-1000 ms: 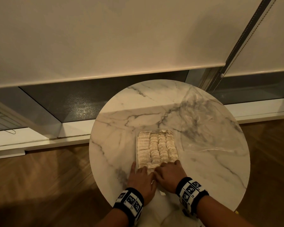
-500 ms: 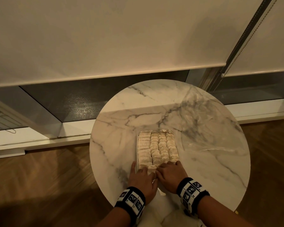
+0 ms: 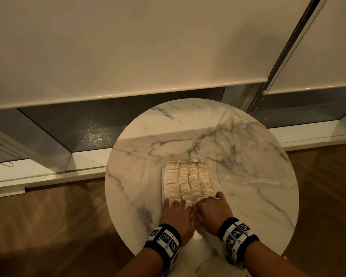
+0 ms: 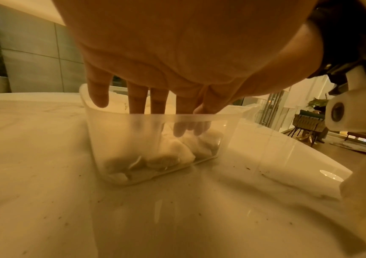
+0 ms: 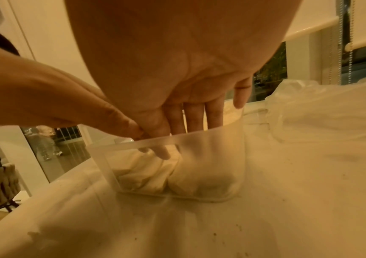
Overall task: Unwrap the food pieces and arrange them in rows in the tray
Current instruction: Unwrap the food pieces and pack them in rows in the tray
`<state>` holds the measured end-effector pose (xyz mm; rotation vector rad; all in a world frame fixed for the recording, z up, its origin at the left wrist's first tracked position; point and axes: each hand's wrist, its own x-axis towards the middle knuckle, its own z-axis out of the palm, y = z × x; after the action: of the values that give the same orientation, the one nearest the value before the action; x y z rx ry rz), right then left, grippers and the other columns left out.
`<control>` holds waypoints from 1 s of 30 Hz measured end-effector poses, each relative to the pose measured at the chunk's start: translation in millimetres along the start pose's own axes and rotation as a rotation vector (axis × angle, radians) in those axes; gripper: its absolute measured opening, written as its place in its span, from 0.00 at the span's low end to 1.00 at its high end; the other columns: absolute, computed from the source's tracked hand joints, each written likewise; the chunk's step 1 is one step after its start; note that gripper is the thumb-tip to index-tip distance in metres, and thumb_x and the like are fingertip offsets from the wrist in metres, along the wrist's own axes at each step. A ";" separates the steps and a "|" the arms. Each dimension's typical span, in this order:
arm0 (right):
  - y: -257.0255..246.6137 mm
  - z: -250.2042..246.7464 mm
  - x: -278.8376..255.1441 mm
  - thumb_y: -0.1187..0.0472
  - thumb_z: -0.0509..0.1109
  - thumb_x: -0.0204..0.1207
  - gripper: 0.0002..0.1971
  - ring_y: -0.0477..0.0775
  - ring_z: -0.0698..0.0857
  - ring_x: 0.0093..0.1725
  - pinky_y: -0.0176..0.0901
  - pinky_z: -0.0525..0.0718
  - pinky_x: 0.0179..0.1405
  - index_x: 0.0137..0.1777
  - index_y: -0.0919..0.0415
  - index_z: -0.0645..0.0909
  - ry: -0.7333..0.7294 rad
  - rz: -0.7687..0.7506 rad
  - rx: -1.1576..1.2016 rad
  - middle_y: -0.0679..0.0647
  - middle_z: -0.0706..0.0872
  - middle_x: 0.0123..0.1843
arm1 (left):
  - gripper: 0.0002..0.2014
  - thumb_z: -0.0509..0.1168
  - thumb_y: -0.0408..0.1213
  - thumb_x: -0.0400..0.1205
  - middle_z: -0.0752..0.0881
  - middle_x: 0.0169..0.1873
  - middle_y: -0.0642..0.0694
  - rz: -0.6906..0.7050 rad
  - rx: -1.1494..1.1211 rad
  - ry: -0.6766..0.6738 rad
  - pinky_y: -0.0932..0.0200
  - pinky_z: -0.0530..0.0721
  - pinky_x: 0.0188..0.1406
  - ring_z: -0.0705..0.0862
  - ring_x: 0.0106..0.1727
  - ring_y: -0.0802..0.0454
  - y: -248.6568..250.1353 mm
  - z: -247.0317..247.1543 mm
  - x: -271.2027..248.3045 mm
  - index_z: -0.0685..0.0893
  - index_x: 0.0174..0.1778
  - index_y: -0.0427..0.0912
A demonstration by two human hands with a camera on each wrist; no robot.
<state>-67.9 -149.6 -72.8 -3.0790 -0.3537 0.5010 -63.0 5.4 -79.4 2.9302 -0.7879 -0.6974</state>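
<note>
Clear plastic tray (image 4: pixel 228 132) on a marble table (image 3: pixel 140 156) was reached into by both hands, left hand (image 3: pixel 177 215) and right hand (image 3: pixel 214 211), fingers loosely spread on pieces (image 3: pixel 188 178), apparently to tighten the near rows.

The head view looks steeply down from above onto a round marble table (image 3: pixel 248 206), with window blinds at the far side. The left wrist view sits low, just above the tabletop, facing forward under the left hand (image 4: pixel 177 52) toward the near wall of a clear tray (image 4: pixel 155 139). The right wrist view is equally low and close beneath the right hand (image 5: pixel 177 61). All three views share the tray's near end.
</note>
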 end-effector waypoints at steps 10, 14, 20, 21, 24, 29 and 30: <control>28.3 2.1 6.2 0.43 0.73 0.68 0.40 0.67 0.64 0.78 0.67 0.68 0.67 0.81 0.38 0.63 -0.024 0.347 -0.021 0.63 0.63 0.82 | 0.45 0.65 0.59 0.79 0.48 0.86 0.42 -0.094 0.000 -0.075 0.30 0.61 0.76 0.52 0.85 0.36 8.2 -30.5 58.0 0.48 0.86 0.49; 32.3 3.0 9.3 0.38 0.67 0.75 0.43 0.70 0.44 0.86 0.74 0.57 0.76 0.85 0.37 0.47 -0.133 0.367 -0.013 0.63 0.40 0.88 | 0.55 0.70 0.60 0.76 0.36 0.86 0.44 -0.094 0.046 -0.205 0.25 0.56 0.78 0.42 0.86 0.37 10.3 -19.1 74.9 0.37 0.86 0.50; 37.0 0.6 12.6 0.38 0.69 0.73 0.44 0.70 0.45 0.86 0.74 0.58 0.77 0.85 0.39 0.50 -0.187 0.359 0.015 0.63 0.44 0.88 | 0.57 0.72 0.58 0.75 0.35 0.86 0.43 -0.122 0.062 -0.255 0.24 0.53 0.78 0.41 0.86 0.37 10.9 -12.0 76.1 0.36 0.86 0.50; 37.8 0.1 12.3 0.39 0.70 0.73 0.44 0.69 0.45 0.86 0.73 0.59 0.77 0.85 0.40 0.51 -0.178 0.353 0.027 0.63 0.44 0.88 | 0.58 0.73 0.58 0.75 0.36 0.86 0.43 -0.119 0.067 -0.247 0.24 0.53 0.78 0.41 0.86 0.37 11.6 -13.3 75.8 0.36 0.86 0.49; 39.7 -2.2 10.1 0.42 0.73 0.72 0.42 0.69 0.49 0.85 0.70 0.60 0.77 0.84 0.42 0.56 -0.107 0.317 0.057 0.62 0.49 0.88 | 0.52 0.73 0.56 0.74 0.52 0.85 0.40 -0.095 0.071 -0.124 0.30 0.61 0.77 0.54 0.84 0.36 16.8 -24.8 71.2 0.49 0.85 0.45; 41.5 -1.6 6.9 0.45 0.75 0.68 0.28 0.67 0.57 0.82 0.66 0.67 0.74 0.70 0.44 0.77 0.016 0.263 0.107 0.59 0.66 0.82 | 0.19 0.65 0.49 0.82 0.79 0.66 0.43 0.051 0.159 0.020 0.40 0.69 0.68 0.75 0.68 0.41 23.7 -35.8 68.0 0.78 0.68 0.47; 41.6 0.3 6.7 0.43 0.75 0.67 0.26 0.67 0.58 0.81 0.66 0.67 0.73 0.66 0.44 0.80 0.014 0.256 0.112 0.59 0.68 0.80 | 0.18 0.64 0.50 0.82 0.80 0.65 0.43 0.038 0.170 -0.020 0.40 0.69 0.68 0.76 0.68 0.41 24.3 -35.0 69.1 0.80 0.66 0.48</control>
<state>-52.7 -188.7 -76.8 -3.0296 0.0685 0.4834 -6.2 -52.2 -73.1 3.0519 -0.9475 -0.6907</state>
